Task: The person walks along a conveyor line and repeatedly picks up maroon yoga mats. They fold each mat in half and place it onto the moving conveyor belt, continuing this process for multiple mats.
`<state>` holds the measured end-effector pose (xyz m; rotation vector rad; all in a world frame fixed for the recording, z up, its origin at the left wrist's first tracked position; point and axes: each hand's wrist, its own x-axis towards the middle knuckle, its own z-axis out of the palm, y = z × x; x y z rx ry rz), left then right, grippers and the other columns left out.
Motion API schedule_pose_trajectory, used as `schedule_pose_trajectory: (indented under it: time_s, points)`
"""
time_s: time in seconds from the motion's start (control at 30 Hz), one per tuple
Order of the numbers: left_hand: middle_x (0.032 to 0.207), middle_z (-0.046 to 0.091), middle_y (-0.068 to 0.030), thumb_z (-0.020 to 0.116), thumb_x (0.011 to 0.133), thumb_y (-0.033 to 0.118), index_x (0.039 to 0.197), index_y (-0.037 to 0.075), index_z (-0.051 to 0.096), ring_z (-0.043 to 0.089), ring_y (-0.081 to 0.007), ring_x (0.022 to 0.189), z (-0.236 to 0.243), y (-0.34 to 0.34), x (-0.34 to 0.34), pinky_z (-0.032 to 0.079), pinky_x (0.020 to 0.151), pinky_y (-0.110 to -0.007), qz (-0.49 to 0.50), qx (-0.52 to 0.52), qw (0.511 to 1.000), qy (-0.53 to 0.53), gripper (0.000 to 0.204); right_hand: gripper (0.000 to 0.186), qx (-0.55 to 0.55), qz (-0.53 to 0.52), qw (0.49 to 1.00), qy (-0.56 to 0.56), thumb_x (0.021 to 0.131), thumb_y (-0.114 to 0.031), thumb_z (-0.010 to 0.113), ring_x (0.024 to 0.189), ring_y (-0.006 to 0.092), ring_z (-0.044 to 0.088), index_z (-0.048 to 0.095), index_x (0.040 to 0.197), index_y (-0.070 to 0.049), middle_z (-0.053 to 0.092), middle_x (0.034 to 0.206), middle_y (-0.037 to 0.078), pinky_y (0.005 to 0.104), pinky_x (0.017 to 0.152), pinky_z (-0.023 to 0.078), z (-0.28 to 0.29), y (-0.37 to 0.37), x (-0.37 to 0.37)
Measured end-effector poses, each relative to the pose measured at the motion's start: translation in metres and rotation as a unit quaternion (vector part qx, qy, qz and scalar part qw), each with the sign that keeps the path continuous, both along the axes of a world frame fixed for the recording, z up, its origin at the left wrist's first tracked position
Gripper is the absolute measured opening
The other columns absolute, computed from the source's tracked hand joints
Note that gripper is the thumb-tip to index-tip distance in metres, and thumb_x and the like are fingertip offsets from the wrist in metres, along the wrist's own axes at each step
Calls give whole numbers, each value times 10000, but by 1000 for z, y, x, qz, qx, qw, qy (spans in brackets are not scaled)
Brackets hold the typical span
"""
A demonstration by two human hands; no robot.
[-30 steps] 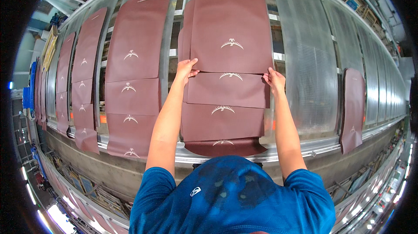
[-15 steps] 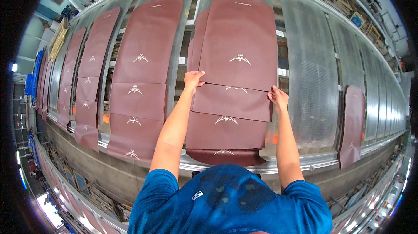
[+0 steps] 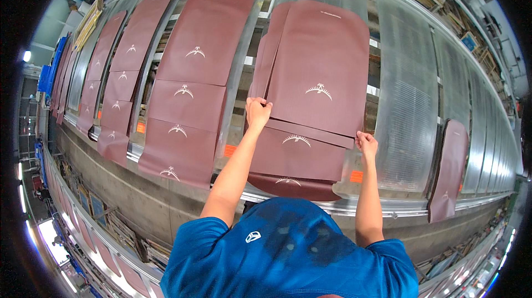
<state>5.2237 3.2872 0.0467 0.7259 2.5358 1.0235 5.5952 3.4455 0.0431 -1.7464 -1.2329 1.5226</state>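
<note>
A maroon sheet (image 3: 318, 59) with rounded far corners and a pale crescent emblem lies on top of a staggered stack. My left hand (image 3: 258, 113) is closed at its near-left corner, fingertips pinching the edge. At the near-right corner my right hand (image 3: 366, 144) pinches the sheet between thumb and fingers. Under its near edge show a narrow strip of a second sheet (image 3: 307, 131), then a third sheet (image 3: 299, 159) with its emblem visible. The lowest sheet (image 3: 288, 186) curves down over the table's near edge.
Beneath the stack is a long slatted table with translucent panels (image 3: 404, 109) and a metal near rail (image 3: 410, 207). More staggered maroon stacks (image 3: 191, 98) lie to the left. A narrow maroon piece (image 3: 449, 170) droops over the edge at right. Orange tags (image 3: 356, 176) sit near the rail.
The top sheet has slid toward me over the second one, covering that sheet's emblem and leaving only a strip. Both hands have moved with its corners. The whole view has shifted and tilted slightly.
</note>
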Motion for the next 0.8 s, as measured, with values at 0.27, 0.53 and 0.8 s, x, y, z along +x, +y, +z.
schedule_pose_trajectory:
  time_s: [0.27, 0.53, 0.8]
  points:
    - [969, 594, -172, 675, 734, 155, 816, 25, 634, 565, -362, 954, -6, -15, 0, 465, 843, -444, -8, -29, 1000, -4, 159, 229, 58, 23, 997, -38, 810, -225, 740, 531, 68, 535, 662, 751, -19, 589, 602, 8, 222, 496, 432, -24, -19, 7]
    - [951, 626, -163, 660, 730, 179, 830, 22, 614, 598, -343, 930, -8, -28, -1, 477, 821, -431, -13, -62, 997, -33, 192, 223, 52, 31, 995, -75, 799, -225, 733, 493, 77, 529, 660, 734, -25, 589, 573, 13, 232, 473, 424, -20, -34, 8]
    - [1035, 645, -182, 660, 722, 189, 876, 33, 626, 630, -332, 950, -4, -29, -1, 480, 844, -418, -12, -104, 992, -74, 221, 191, 77, 39, 991, -104, 809, -190, 727, 522, 75, 550, 641, 743, -32, 595, 608, 1, 222, 490, 448, -21, -41, 9]
